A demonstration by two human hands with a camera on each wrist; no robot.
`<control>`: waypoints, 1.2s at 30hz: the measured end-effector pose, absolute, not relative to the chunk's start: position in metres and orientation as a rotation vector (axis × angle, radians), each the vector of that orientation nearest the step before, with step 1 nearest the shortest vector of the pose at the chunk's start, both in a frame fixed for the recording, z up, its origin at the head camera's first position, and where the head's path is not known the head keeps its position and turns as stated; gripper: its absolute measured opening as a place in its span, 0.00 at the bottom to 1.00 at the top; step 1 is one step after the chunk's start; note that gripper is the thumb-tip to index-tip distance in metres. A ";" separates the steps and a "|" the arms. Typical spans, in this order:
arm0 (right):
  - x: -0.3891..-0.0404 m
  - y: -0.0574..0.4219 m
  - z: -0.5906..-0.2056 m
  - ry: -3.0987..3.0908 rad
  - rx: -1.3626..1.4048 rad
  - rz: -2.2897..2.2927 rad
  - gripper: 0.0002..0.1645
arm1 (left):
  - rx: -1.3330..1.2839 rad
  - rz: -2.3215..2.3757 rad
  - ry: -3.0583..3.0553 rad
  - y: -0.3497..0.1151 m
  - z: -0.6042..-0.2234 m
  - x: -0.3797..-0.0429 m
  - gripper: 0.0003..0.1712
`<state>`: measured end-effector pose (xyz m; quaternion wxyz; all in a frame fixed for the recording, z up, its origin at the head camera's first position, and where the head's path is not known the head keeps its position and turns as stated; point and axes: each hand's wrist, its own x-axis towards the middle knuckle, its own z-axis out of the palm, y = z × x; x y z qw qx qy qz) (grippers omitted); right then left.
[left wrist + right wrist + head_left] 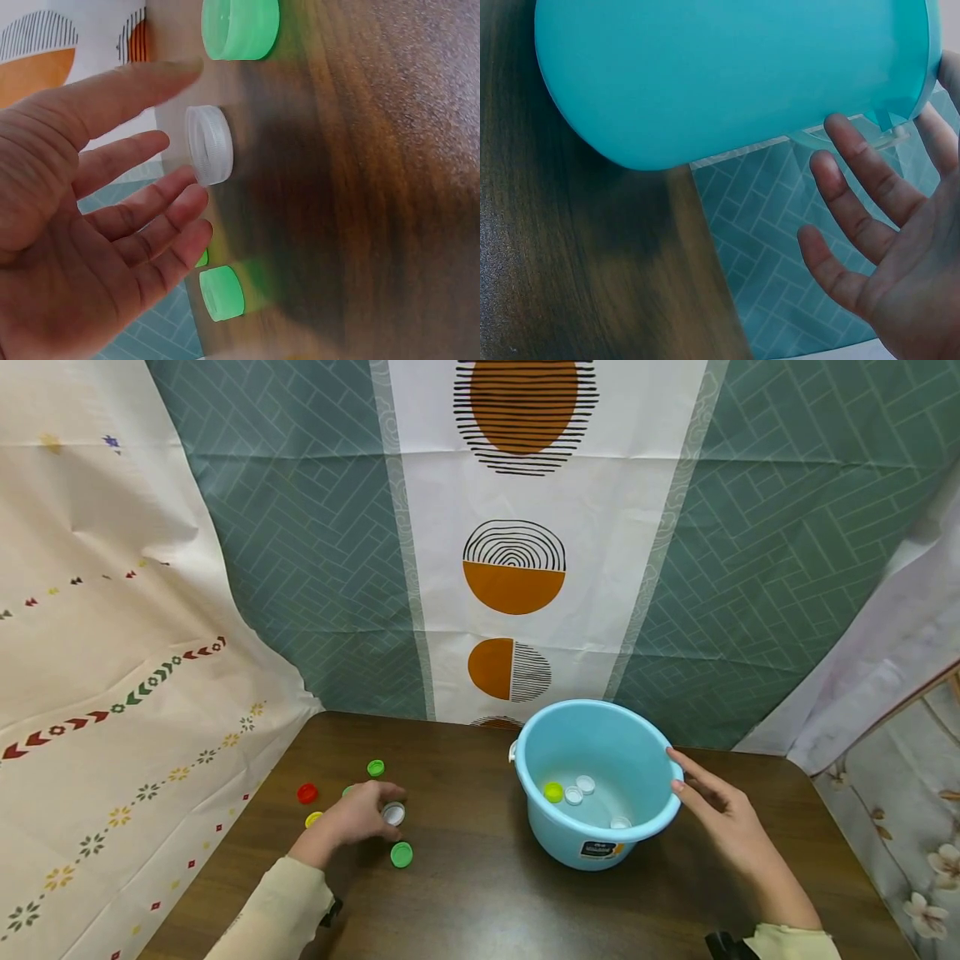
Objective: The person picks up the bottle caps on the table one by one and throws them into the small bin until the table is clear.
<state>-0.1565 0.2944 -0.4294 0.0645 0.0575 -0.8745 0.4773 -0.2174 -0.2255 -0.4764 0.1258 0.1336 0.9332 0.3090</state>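
My left hand [358, 814] is over the left part of the table, fingers apart around a white bottle cap [393, 814]. In the left wrist view, that cap [211, 145] sits between the thumb and the fingers, which do not close on it. Green caps lie on either side, one nearer [401, 855] and one farther [376, 768]. At the right side of a light blue bucket [551, 832], my right hand [723, 814] touches the rim with thumb and index fingertips. Its other fingers extend loosely beside the bucket wall [727, 82]. Inside are a yellow-green cap [552, 792] and several white caps [573, 796].
A red cap [307, 793] and a yellow cap [313, 818] lie left of my left hand, and another green cap is partly hidden behind it. The brown wooden table [465, 893] meets a patterned cloth [337, 568] at its back edge.
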 end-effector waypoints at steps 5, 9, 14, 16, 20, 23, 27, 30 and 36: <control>-0.157 0.295 -0.430 -2.642 0.177 1.443 0.29 | 0.385 0.859 2.760 -0.225 -0.482 -0.218 0.33; -0.156 0.295 -0.430 -2.645 0.172 1.446 0.29 | 0.377 0.847 2.773 -0.227 -0.489 -0.219 0.30; -0.156 0.295 -0.430 -2.652 0.172 1.440 0.29 | 0.367 0.860 2.782 -0.229 -0.495 -0.220 0.28; -0.156 0.295 -0.430 -2.654 0.172 1.440 0.29 | 0.353 0.865 2.788 -0.229 -0.496 -0.220 0.28; -0.156 0.295 -0.431 -2.658 0.170 1.444 0.29 | 0.323 0.854 2.801 -0.228 -0.499 -0.222 0.26; -0.155 0.295 -0.431 -2.663 0.172 1.437 0.29 | 0.289 0.840 2.809 -0.227 -0.500 -0.223 0.25; -0.155 0.295 -0.431 -2.671 0.172 1.442 0.29 | 0.274 0.827 2.823 -0.226 -0.500 -0.223 0.22; -0.156 0.295 -0.430 -2.680 0.168 1.444 0.29 | 0.283 0.823 2.832 -0.226 -0.499 -0.223 0.19; -0.156 0.295 -0.429 -2.685 0.169 1.438 0.29 | 0.248 0.822 2.835 -0.225 -0.496 -0.224 0.18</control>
